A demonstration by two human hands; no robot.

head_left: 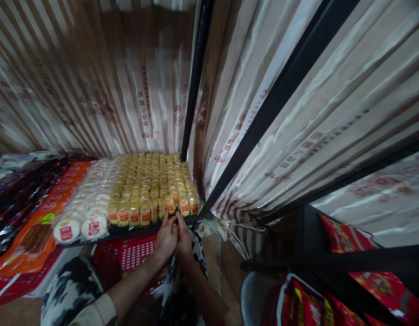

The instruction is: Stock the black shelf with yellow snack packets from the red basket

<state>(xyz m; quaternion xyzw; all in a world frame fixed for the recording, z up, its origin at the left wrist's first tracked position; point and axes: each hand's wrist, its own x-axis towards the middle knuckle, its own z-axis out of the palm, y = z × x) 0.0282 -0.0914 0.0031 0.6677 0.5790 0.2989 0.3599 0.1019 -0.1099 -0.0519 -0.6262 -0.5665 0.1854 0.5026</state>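
My left hand (167, 240) and my right hand (183, 239) are close together at the front edge of a low dark shelf (128, 233). Their fingertips are at the lower front of a small clear-wrapped pack of yellow biscuits (169, 204) with a red label, closed on it from both sides. This pack stands slightly higher than its neighbours. Around it are tight rows of matching yellow packs (145, 213). To their left are rows of clear-wrapped round white crackers (94, 226). The palms and some fingers are hidden.
An orange package (36, 237) and dark shiny packets (22, 194) lie farther left. Below the shelf is a red basket (138, 253). Black posts (196, 81) and striped curtains (141, 90) stand behind. Red snack bags (348, 235) are at lower right.
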